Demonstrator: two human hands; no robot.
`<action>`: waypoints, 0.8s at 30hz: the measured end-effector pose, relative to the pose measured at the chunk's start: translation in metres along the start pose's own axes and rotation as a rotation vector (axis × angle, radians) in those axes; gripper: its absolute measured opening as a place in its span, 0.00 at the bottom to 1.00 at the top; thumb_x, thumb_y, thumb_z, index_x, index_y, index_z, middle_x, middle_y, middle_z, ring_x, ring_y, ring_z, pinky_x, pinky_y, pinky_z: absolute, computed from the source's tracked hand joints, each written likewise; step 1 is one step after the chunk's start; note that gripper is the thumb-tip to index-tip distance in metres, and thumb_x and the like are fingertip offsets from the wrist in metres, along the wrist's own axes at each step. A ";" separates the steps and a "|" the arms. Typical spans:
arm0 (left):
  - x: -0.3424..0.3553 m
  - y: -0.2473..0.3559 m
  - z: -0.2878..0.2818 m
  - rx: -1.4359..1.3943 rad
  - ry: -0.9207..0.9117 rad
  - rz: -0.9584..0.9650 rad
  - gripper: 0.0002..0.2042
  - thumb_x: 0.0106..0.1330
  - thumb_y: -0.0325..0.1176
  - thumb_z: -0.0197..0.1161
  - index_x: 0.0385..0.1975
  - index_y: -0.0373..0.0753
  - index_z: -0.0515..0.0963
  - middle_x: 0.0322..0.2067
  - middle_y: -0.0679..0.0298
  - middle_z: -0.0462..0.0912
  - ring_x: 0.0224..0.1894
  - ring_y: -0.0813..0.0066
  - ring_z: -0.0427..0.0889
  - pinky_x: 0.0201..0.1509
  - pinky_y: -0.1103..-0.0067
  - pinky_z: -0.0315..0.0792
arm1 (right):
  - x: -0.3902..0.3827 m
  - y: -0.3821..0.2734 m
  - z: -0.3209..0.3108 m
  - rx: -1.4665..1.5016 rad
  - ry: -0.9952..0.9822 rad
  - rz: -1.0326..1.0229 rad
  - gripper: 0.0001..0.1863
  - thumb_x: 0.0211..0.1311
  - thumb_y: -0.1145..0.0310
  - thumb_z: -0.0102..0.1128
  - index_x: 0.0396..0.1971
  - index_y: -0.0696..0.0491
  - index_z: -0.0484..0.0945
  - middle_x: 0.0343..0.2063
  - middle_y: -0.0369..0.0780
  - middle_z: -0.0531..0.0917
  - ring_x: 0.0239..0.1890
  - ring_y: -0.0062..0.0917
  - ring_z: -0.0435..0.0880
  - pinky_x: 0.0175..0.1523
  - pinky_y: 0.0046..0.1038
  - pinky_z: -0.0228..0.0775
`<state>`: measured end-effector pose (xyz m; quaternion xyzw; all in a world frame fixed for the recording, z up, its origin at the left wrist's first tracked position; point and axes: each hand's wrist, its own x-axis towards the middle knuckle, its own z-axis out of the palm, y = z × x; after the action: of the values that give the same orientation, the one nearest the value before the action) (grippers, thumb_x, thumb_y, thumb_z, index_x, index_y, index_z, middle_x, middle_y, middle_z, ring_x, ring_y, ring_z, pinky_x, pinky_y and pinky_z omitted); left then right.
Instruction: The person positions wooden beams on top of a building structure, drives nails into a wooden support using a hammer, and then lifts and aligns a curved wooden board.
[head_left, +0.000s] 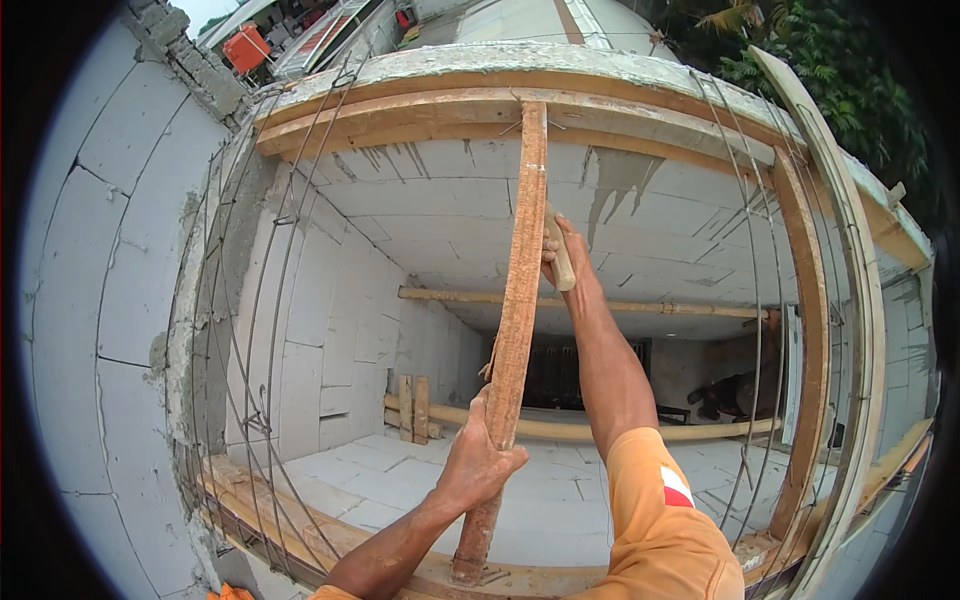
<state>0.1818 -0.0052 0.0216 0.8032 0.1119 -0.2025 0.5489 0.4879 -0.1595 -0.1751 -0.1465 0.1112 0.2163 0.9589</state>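
Note:
A reddish-brown wooden beam (pixel 521 260) spans the opening from the near side to the far one, resting against the timber there. My left hand (pixel 474 458) is closed around its lower part. Past the beam's middle, on its right side, my right hand (pixel 566 258) grips a pale wooden handle (pixel 561 262) that points back toward me. Whatever sits at the handle's far end is hidden behind the beam. Thin nails (pixel 557 127) stick out beside the beam's far end. The far timber (pixel 400 112) runs crosswise along the wall top.
Thin steel rebar (pixel 262 400) rises at the left, with more at the right. Below the beam lies a deep shaft with pale block walls (pixel 330 360). Bamboo poles (pixel 600 430) cross it. A right-side timber (pixel 803 330) and a long plank (pixel 850 300) border the opening.

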 end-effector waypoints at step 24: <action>-0.001 0.001 -0.004 -0.004 -0.051 0.004 0.45 0.54 0.29 0.66 0.72 0.27 0.49 0.54 0.36 0.74 0.55 0.44 0.79 0.60 0.62 0.73 | -0.004 0.004 -0.015 -0.047 0.140 -0.008 0.16 0.79 0.55 0.43 0.53 0.52 0.66 0.23 0.35 0.75 0.15 0.14 0.73 0.13 0.15 0.68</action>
<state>0.1814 -0.0018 0.0240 0.7969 0.0965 -0.2215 0.5536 0.4808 -0.1623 -0.1890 -0.1843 0.1724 0.2042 0.9458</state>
